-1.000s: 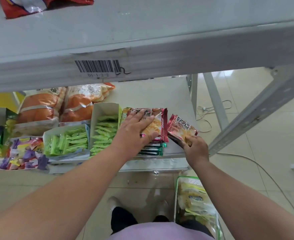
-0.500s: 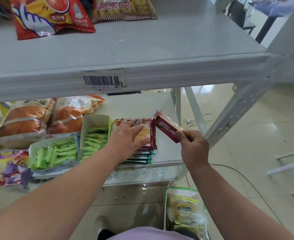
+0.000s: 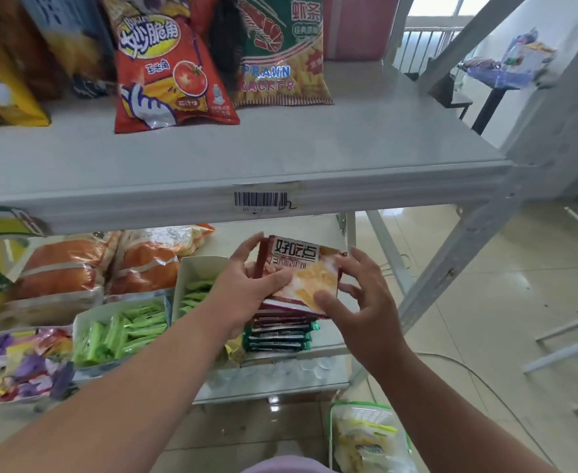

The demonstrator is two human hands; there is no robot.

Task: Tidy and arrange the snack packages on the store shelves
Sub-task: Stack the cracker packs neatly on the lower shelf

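Snack packages (image 3: 282, 327) on grey shelf (image 3: 328, 339)

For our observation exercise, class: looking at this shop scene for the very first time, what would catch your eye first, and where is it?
First, the red biscuit packet held by the left hand and right hand above a stack of packets on the lower shelf. Next, the red tomato corn-snack bag and the prawn cracker bag standing on the upper shelf.

Bare forearms, no sleeves; lilac top (image 3: 282, 465).
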